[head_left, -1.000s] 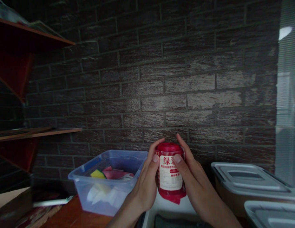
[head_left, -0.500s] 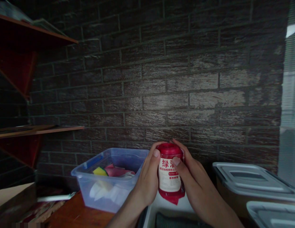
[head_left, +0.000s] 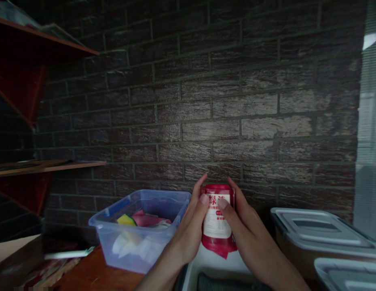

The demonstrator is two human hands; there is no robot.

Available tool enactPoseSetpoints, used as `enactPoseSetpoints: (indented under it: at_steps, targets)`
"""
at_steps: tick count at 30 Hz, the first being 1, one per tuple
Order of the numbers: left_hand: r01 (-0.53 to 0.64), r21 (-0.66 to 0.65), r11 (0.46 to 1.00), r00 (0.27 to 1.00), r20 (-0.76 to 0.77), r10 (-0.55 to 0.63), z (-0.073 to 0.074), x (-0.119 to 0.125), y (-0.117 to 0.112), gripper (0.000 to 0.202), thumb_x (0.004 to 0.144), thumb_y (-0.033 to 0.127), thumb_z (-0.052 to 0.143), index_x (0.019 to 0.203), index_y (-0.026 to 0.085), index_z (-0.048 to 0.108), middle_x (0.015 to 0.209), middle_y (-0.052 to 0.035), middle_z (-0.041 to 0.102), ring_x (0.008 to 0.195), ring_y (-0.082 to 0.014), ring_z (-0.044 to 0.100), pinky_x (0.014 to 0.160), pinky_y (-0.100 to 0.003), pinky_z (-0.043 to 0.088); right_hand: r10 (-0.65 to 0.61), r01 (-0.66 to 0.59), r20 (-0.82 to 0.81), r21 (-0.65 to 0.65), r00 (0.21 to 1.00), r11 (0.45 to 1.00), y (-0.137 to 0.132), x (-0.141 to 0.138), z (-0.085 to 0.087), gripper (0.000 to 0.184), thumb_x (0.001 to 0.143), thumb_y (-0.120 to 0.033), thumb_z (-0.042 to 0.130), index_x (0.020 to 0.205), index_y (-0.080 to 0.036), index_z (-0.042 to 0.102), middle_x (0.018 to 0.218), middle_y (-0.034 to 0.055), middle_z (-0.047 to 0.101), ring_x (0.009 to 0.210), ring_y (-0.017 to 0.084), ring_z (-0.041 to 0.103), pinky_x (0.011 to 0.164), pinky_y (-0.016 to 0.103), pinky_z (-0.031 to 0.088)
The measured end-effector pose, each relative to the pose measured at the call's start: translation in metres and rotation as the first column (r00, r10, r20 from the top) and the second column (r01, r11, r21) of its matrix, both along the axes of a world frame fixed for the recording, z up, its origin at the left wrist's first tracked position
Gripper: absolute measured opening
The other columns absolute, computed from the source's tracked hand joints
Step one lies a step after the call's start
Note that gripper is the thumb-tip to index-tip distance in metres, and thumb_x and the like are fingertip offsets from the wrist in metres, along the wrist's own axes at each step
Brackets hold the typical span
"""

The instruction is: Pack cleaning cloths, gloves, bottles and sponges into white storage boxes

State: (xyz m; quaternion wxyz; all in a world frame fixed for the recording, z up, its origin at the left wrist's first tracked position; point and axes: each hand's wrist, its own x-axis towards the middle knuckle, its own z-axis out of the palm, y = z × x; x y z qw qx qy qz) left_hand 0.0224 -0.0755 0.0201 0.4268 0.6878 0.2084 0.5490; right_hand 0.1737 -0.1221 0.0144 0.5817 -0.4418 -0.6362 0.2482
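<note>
A roll of red plastic bags (head_left: 217, 238) with a white paper label stands nearly upright between my hands, with a loose red corner hanging below it. My left hand (head_left: 189, 228) grips its left side, thumb on the label's upper left edge. From the other side my right hand (head_left: 247, 222) holds it, thumb across the label's right part. Fingertips of both hands show beside and above the top; the other fingers are hidden behind the roll. Underneath is an open white bin (head_left: 203, 262) with a dark green cloth (head_left: 218, 283) inside.
At left, a translucent blue bin (head_left: 104, 242) holds a yellow sponge (head_left: 126, 219), pink cloth (head_left: 150, 219) and white material on a brown wooden surface (head_left: 97, 275). Two lidded boxes, one farther back (head_left: 321, 228) and one nearer (head_left: 351, 273), stand at right. Wall shelves (head_left: 51, 166) jut out at left.
The roll has tipped so that less of its top shows and the label sits higher. My left thumb has shifted right onto the label, and fingertips have lifted off the top edge.
</note>
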Motion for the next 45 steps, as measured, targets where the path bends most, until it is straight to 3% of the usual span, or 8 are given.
enactPoseSetpoints:
  at_steps: [4, 16, 23, 27, 31, 37, 40, 45]
  targets:
    - [0.109, -0.107, 0.988, 0.986, -0.112, -0.121, 0.007, 0.0, -0.01, 0.071, 0.1, 0.046, 0.053, 0.16, 0.033, 0.018, 0.159, -0.0077, 0.043, 0.142, -0.0264, 0.046, 0.118, -0.042, 0.035, -0.053, 0.054, -0.041, 0.026, 0.998, 0.998, 0.006, 0.002, 0.0, 0.073, 0.1, -0.064, 0.042, 0.161, -0.029, 0.025, 0.166, 0.0016, 0.03, 0.153, 0.021, 0.026, 0.127, 0.045, 0.015]
    - [0.012, -0.116, 0.993, 0.997, 0.083, -0.003, 0.0, 0.006, 0.004, 0.055, 0.103, 0.056, 0.036, 0.149, 0.027, 0.041, 0.155, -0.0087, 0.049, 0.14, -0.0271, 0.048, 0.119, -0.043, 0.034, 0.017, -0.03, 0.121, 0.108, 0.992, 0.994, -0.003, 0.002, 0.001, 0.089, 0.097, -0.056, 0.057, 0.164, -0.032, 0.003, 0.169, 0.0013, 0.02, 0.154, 0.022, 0.023, 0.127, 0.048, 0.018]
    - [0.14, -0.137, 0.981, 0.99, 0.046, -0.135, 0.007, 0.003, -0.006, 0.082, 0.087, 0.046, 0.072, 0.155, 0.028, 0.029, 0.141, -0.0097, 0.061, 0.127, -0.0313, 0.059, 0.11, -0.047, 0.043, 0.022, -0.024, 0.05, 0.026, 0.999, 0.999, -0.003, 0.0, 0.001, 0.073, 0.102, -0.059, 0.041, 0.162, -0.04, 0.003, 0.169, -0.0049, 0.017, 0.155, 0.02, 0.019, 0.127, 0.048, 0.013]
    - [0.167, -0.174, 0.97, 0.986, 0.044, -0.162, 0.008, 0.001, -0.006, 0.074, 0.094, 0.043, 0.065, 0.156, 0.029, 0.028, 0.148, -0.0089, 0.057, 0.134, -0.03, 0.054, 0.115, -0.046, 0.039, 0.03, -0.03, -0.02, -0.003, 0.999, 1.0, 0.0, 0.002, -0.002, 0.066, 0.102, -0.061, 0.038, 0.16, -0.046, 0.01, 0.168, -0.0081, 0.02, 0.155, 0.021, 0.019, 0.126, 0.051, 0.014]
    - [0.108, -0.15, 0.983, 0.991, 0.093, -0.095, 0.002, 0.001, 0.003, 0.056, 0.1, 0.047, 0.053, 0.153, 0.03, 0.041, 0.158, -0.0051, 0.047, 0.143, -0.026, 0.044, 0.121, -0.04, 0.032, 0.046, -0.045, -0.035, 0.014, 0.998, 0.999, 0.0, 0.006, -0.004, 0.067, 0.102, -0.056, 0.045, 0.16, -0.046, 0.014, 0.168, -0.007, 0.025, 0.154, 0.023, 0.022, 0.125, 0.052, 0.018]
    - [0.016, -0.133, 0.991, 0.986, 0.167, 0.006, 0.0, 0.003, 0.008, 0.057, 0.101, 0.056, 0.044, 0.15, 0.026, 0.047, 0.153, -0.0079, 0.052, 0.143, -0.0299, 0.044, 0.118, -0.044, 0.036, 0.217, -0.217, 0.01, 0.087, 0.976, 0.972, -0.004, 0.002, -0.001, 0.095, 0.096, -0.04, 0.064, 0.163, -0.036, -0.004, 0.163, 0.0017, 0.037, 0.142, 0.022, 0.046, 0.117, 0.042, 0.039]
    - [0.105, -0.089, 0.991, 0.99, 0.104, -0.095, 0.004, -0.001, 0.001, 0.067, 0.096, 0.05, 0.058, 0.156, 0.03, 0.037, 0.157, -0.0072, 0.047, 0.143, -0.0319, 0.044, 0.119, -0.046, 0.035, 0.163, -0.163, -0.005, 0.074, 0.987, 0.984, -0.002, -0.001, -0.001, 0.085, 0.099, -0.049, 0.057, 0.162, -0.04, 0.001, 0.163, -0.0018, 0.036, 0.146, 0.021, 0.041, 0.12, 0.043, 0.035]
    - [0.371, -0.086, 0.925, 0.928, 0.013, -0.371, 0.009, -0.01, -0.01, 0.117, 0.082, 0.028, 0.08, 0.161, 0.039, -0.006, 0.156, -0.0103, 0.047, 0.128, -0.0351, 0.059, 0.104, -0.049, 0.05, 0.071, -0.071, -0.069, 0.007, 0.995, 0.997, 0.003, 0.004, 0.001, 0.069, 0.101, -0.06, 0.044, 0.161, -0.042, 0.015, 0.164, -0.0038, 0.033, 0.153, 0.024, 0.027, 0.123, 0.049, 0.027]
